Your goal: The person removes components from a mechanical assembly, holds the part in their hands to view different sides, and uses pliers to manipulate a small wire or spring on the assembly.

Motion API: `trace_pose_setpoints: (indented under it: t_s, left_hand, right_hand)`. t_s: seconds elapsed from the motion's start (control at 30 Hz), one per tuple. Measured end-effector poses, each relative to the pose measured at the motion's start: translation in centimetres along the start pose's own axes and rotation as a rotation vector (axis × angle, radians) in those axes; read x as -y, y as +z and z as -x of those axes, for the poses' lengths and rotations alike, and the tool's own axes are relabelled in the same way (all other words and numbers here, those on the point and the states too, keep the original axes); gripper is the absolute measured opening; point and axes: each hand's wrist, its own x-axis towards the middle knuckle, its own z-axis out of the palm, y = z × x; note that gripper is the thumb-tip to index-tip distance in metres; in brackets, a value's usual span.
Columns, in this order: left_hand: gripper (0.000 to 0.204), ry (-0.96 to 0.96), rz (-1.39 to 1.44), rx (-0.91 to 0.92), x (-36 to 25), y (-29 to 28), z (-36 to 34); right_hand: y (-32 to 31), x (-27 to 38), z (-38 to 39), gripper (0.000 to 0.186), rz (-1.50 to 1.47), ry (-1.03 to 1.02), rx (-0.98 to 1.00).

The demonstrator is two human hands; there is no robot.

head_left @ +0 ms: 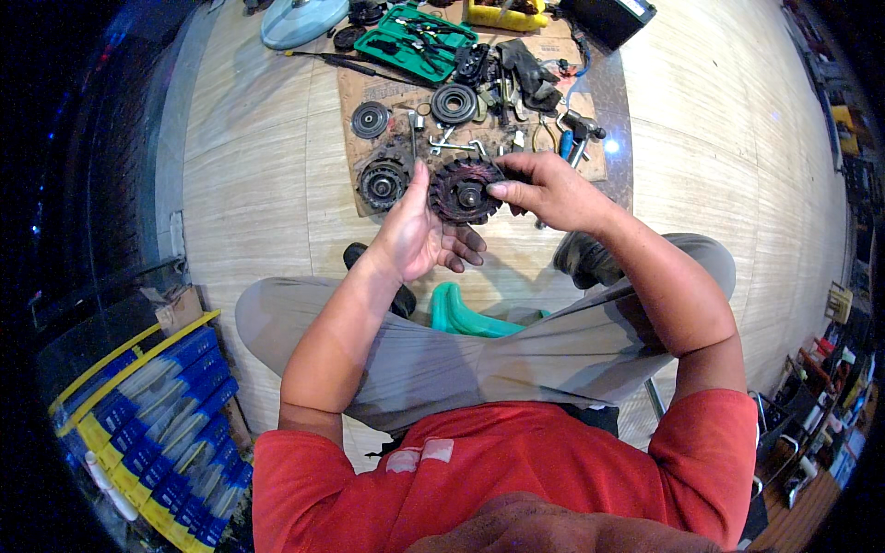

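My right hand (544, 192) grips the right side of a round, dark alternator rotor (452, 198) with toothed edges, reddish windings and a central shaft. The thumb lies on its front while the fingers go behind, partly hidden. Close by its left and lower edge, my left hand (415, 230) is open, thumb up and blackened fingers stretched out; whether the palm touches the rotor I cannot tell. Just beyond the left hand, a dark housing (383, 182) with a central hub lies on the cardboard (369, 88).
Farther off lie a pulley (454, 104), a smaller disc (371, 120), wrenches (456, 146), a hammer (583, 129), pliers (546, 138) and a green tool case (415, 44). A green stool (470, 318) shows between my legs. Blue bins on a yellow rack (171, 424) stand at left.
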Motion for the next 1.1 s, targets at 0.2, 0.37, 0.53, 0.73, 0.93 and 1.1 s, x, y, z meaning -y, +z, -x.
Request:
trace_pose_setpoints:
  t_s: [0.2,0.37,0.53,0.73,0.93,1.1]
  left_hand:
    - [0.096,-0.006,-0.059,-0.047,-0.2,0.6,0.3]
    - [0.094,-0.003,-0.043,-0.028,-0.1,0.3,0.2]
    - [0.092,0.004,-0.014,-0.017,-0.2,0.7,0.3]
    - [0.093,-0.003,-0.044,-0.017,-0.2,0.5,0.3]
    - [0.095,-0.029,-0.036,-0.027,-0.1,0.2,0.2]
    - [0.095,-0.026,-0.037,-0.04,-0.2,0.4,0.1]
  right_hand:
    - [0.0,-0.8,-0.2,0.033,-0.023,0.014,0.035]
    - [0.1,-0.4,-0.1,0.033,-0.02,0.023,0.027]
    - [0.1,-0.2,0.0,0.035,0.009,0.011,0.023]
    - [0.3,-0.5,-0.1,0.035,-0.03,0.01,0.014]
    - [0.3,-1.0,-0.1,0.037,-0.017,0.006,0.032]
    - [0.2,0.2,0.3,0.039,0.005,0.022,0.015]
